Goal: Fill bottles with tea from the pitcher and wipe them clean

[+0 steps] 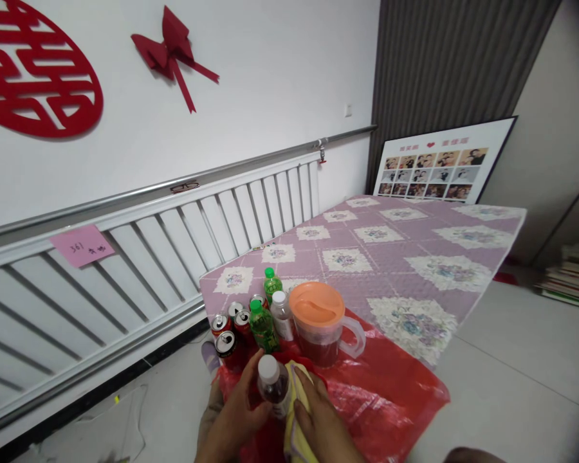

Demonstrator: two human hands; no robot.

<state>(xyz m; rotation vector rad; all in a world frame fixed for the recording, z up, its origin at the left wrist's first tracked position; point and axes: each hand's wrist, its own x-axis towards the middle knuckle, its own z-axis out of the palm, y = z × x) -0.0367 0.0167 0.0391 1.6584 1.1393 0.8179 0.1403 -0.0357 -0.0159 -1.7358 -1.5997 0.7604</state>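
Left hand (240, 411): mine, curled narrow round the front bottle (276, 387), white cap up.
Right hand (322, 421): mine, holding the yellow cloth (291, 402) against that bottle's right side.
Front bottle: between my hands, over the red plastic sheet (390, 399) (base hidden).
Wiping: looks partway on this one, I'd judge; can't tell whether the cans (226, 344), green-capped bottles (264, 326) or pitcher (317, 331) are done or left.
Desk (361, 217): flowered cover; those stand grouped just beyond my hands.

Both hands (241, 411) (321, 415) close together, half-curled
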